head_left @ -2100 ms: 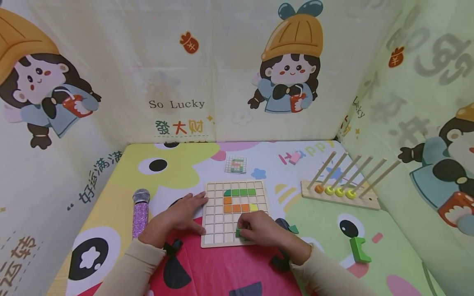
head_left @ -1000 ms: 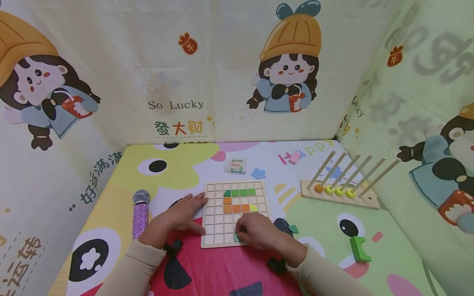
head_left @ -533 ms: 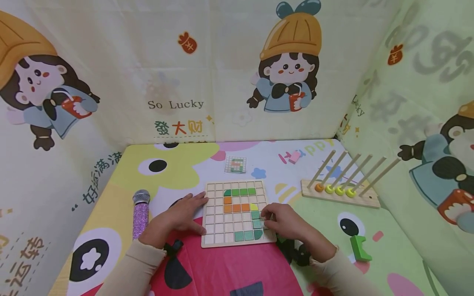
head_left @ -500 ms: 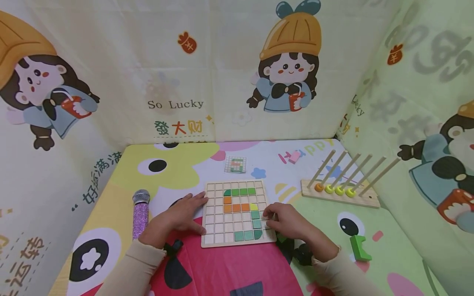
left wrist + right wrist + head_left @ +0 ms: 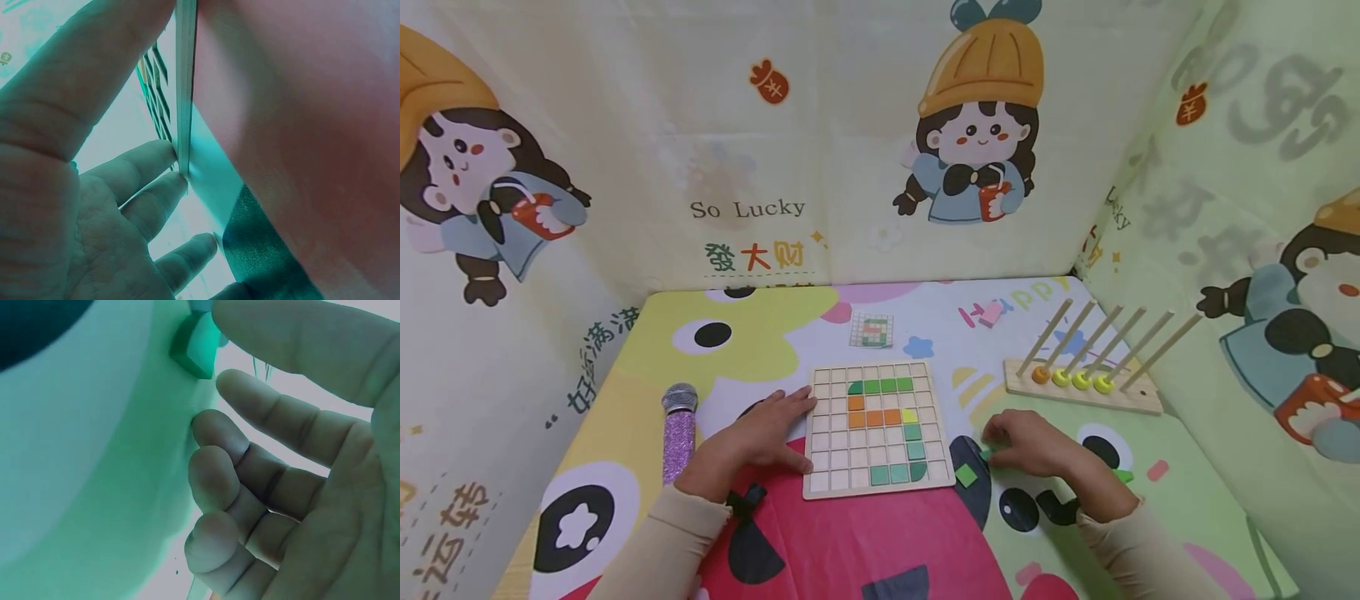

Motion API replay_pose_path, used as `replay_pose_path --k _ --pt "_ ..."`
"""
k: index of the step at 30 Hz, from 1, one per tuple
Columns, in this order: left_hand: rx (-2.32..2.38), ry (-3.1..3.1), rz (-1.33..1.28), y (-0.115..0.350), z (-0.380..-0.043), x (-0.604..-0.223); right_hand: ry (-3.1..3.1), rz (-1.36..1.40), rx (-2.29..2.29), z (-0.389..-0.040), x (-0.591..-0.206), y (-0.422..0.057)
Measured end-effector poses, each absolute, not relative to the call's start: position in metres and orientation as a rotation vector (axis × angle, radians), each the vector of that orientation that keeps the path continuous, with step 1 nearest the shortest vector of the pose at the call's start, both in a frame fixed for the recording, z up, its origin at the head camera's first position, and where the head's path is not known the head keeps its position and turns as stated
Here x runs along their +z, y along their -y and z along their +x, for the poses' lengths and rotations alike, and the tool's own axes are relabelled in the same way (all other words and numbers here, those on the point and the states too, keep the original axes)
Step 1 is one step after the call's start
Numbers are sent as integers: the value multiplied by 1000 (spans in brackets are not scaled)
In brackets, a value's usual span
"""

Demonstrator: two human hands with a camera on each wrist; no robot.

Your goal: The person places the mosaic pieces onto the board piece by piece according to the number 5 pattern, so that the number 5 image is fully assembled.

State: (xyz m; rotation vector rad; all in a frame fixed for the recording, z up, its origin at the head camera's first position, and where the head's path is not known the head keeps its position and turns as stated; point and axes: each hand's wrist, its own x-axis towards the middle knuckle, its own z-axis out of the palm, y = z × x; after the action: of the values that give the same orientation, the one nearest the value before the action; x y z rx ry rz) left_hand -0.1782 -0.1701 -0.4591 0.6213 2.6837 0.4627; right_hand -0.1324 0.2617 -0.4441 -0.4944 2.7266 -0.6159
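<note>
A wooden grid board lies on the table with green, orange and yellow tiles set in an S-like shape. My left hand rests at its left edge, fingers spread; in the left wrist view, fingertips touch the board's edge. Off the board's right side, my right hand reaches down to a small green block. Thumb and index finger are apart beside this block, other fingers loosely bent. Whether they touch it I cannot tell. A bright green square tile lies between board and right hand.
A small pattern card lies behind the board. At the back right stands a peg stand with orange and yellow beads, near a pink block. A glittery purple microphone lies left. A green block is mostly hidden by the right wrist.
My right hand has left the board's lower row, where it held a green tile, and moved right to the loose green block. Teal tiles on the board's lower right are uncovered. The left hand stays.
</note>
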Motion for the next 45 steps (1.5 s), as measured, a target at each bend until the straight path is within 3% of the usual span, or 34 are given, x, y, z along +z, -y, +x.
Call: replay_pose_path --k 45 --pt "466 -2693 634 171 -177 -459 -2854 -398 -639 -135 -455 -252"
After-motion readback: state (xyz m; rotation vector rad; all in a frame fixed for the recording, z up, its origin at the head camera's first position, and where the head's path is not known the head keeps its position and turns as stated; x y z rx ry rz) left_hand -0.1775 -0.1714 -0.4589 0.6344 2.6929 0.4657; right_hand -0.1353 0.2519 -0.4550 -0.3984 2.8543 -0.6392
